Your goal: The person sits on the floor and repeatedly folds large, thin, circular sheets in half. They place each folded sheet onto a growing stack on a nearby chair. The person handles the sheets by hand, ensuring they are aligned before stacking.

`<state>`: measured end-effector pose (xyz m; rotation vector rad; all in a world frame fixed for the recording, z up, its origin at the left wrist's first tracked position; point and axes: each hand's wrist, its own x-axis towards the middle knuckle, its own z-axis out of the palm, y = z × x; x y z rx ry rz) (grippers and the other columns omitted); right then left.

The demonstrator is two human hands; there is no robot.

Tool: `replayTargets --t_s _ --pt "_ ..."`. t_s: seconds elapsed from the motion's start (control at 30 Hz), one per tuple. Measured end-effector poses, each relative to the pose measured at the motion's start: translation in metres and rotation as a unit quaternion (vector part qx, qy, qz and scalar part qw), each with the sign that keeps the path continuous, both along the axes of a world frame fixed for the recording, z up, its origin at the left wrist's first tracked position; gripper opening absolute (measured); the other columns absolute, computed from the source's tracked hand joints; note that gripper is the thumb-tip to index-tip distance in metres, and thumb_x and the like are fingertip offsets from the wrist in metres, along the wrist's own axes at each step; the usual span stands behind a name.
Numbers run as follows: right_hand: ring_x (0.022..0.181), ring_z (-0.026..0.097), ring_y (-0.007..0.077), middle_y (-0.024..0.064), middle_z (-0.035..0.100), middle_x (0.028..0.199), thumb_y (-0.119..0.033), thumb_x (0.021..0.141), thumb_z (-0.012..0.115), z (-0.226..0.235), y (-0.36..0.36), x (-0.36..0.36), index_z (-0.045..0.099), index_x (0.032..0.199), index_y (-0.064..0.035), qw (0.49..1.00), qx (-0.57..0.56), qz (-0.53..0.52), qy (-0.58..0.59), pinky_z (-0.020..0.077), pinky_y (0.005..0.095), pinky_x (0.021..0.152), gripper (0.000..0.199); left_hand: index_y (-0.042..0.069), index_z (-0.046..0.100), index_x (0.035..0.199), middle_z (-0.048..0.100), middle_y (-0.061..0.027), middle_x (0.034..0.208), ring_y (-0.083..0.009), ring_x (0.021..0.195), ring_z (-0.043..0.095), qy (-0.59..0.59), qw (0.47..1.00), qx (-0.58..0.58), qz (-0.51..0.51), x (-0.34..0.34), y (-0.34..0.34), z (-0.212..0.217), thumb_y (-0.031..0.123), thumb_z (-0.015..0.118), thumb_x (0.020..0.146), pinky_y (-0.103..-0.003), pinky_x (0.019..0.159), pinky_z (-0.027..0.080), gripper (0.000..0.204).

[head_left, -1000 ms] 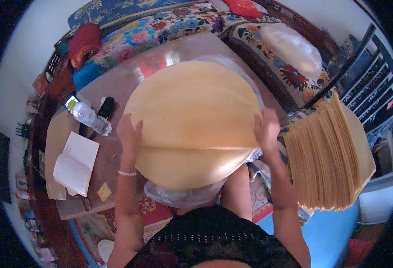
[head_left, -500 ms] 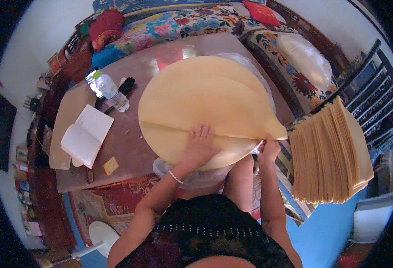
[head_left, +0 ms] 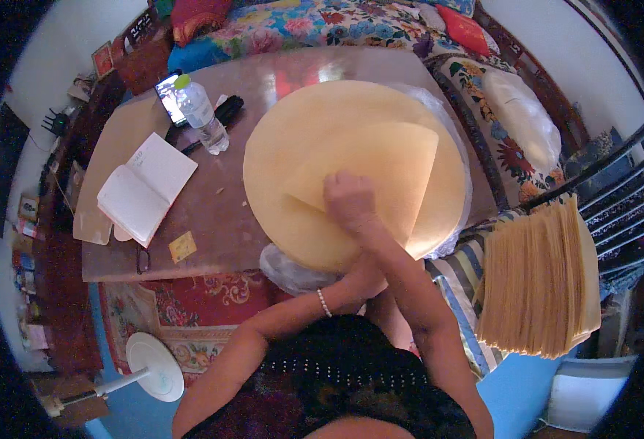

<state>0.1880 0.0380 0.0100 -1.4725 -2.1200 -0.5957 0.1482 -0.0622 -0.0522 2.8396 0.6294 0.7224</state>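
Evidently, the top round tan sheet (head_left: 366, 168) had been folded again: half a second earlier a half-round lay on the stack (head_left: 285, 212), and now a wedge was seen at the table's (head_left: 212, 241) three o'clock side. The right hand (head_left: 347, 199) was pressed on the wedge's point, fingers curled narrow. The left hand (head_left: 362, 276) was crossed beneath the right forearm; its fingers could not be told.

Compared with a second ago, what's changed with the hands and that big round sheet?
The top round sheet, half-folded then, is now a quarter wedge. The right hand left the right edge and presses the wedge's corner; the left hand left the left edge and sits near the stack's front edge, under the right arm. The bottle, notebook and folded stack stayed put.
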Motion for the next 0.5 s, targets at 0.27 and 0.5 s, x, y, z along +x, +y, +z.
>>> replayTargets --t_s 0.27,0.5 --pt "0.056 0.054 0.0218 0.0061 0.052 0.064 -0.016 0.069 0.055 -0.036 0.005 -0.022 0.051 0.068 -0.0105 0.996 -0.055 0.061 -0.044 0.0402 0.0354 0.052 0.007 0.001 0.046 0.119 0.048 -0.0171 0.12 -0.033 0.111 0.043 -0.036 0.998 -0.002 -0.045 -0.025 0.004 -0.012 0.032 0.06 0.079 -0.043 0.095 0.032 0.052" --pt "0.068 0.058 0.0242 0.0091 0.057 0.074 -0.016 0.075 0.053 -0.036 -0.002 -0.022 0.057 0.08 -0.0097 0.988 -0.131 0.051 -0.061 0.046 0.0392 0.058 0.009 0.003 0.05 0.113 0.052 -0.0161 0.112 -0.0314 0.103 0.048 -0.037 0.995 -0.01 -0.093 -0.039 -0.001 -0.016 0.027 0.059 0.079 -0.041 0.09 0.036 0.043"
